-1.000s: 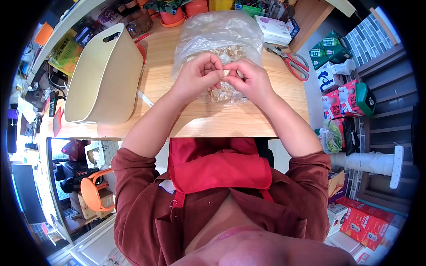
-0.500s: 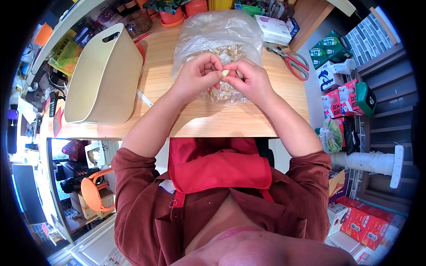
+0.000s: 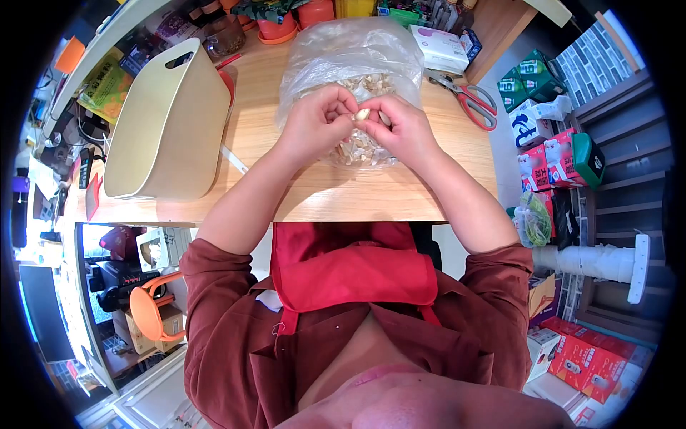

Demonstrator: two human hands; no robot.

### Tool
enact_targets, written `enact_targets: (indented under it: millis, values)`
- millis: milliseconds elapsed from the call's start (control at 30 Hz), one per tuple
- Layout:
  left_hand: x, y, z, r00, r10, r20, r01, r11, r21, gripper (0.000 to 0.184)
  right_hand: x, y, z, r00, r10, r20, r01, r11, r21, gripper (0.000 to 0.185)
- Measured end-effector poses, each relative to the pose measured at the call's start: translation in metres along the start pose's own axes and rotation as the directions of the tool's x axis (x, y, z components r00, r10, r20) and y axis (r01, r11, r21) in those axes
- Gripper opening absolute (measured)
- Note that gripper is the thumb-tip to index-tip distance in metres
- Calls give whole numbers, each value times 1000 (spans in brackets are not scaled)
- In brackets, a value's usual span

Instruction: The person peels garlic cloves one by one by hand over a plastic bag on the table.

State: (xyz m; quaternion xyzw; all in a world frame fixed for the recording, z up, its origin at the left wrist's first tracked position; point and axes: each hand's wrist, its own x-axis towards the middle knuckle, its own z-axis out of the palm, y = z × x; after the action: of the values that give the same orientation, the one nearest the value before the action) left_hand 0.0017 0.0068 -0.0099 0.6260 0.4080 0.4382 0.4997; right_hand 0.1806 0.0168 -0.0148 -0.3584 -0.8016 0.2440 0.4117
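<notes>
A small pale garlic clove [image 3: 362, 114] is pinched between the fingertips of both hands. My left hand [image 3: 325, 118] closes on it from the left, thumb against curled fingers. From the other side, my right hand [image 3: 400, 125] grips it with thumb and forefinger. Another small piece [image 3: 385, 119] shows against the right hand's curled fingers; its kind is unclear. Beneath the hands lies a clear plastic bag [image 3: 350, 46], its mouth spread, holding many pale brown and whitish bits that look like garlic skins and cloves [image 3: 361, 151].
A tall cream bin [image 3: 171, 136] stands at the left of the wooden table [image 3: 357, 204]. Red-handled scissors [image 3: 475, 107] lie at the right, near a white box [image 3: 439, 48]. Flowerpots [image 3: 277, 27] line the back. A white strip [image 3: 234, 159] lies beside the bin.
The clove has turned slightly between my fingertips and shows more of its pale side. Both hands stay in nearly the same place over the bag.
</notes>
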Motion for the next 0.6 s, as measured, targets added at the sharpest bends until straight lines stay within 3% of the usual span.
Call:
enact_targets:
  millis: [33,133,233,333,367,467,600]
  values:
    - [0,1,-1,1000,7,-10,-7,1000,9,14,0,-1,0,1000,24,1,-24,1000,13,20]
    - [-1,5,-2,998,11,-66,-9,1000,30,13,2,8,4,991,126,-50,-106,950,292,17]
    - [1,1,-4,990,56,-132,-40,992,116,13,3,2,-12,931,304,204,-346,548,762,15]
    - [1,3,-3,969,193,-157,-128,928,349,16,4,4,-14,901,308,305,-395,291,872,14]
    - [0,4,-2,957,249,-151,-160,883,442,17,4,3,-15,894,304,328,-414,288,863,14]
    - [1,2,1,906,395,-154,-276,824,494,17,5,1,-15,876,295,383,-461,276,843,14]
    - [-1,8,3,937,330,-114,-276,900,338,14,4,2,-13,865,283,415,-483,240,842,14]
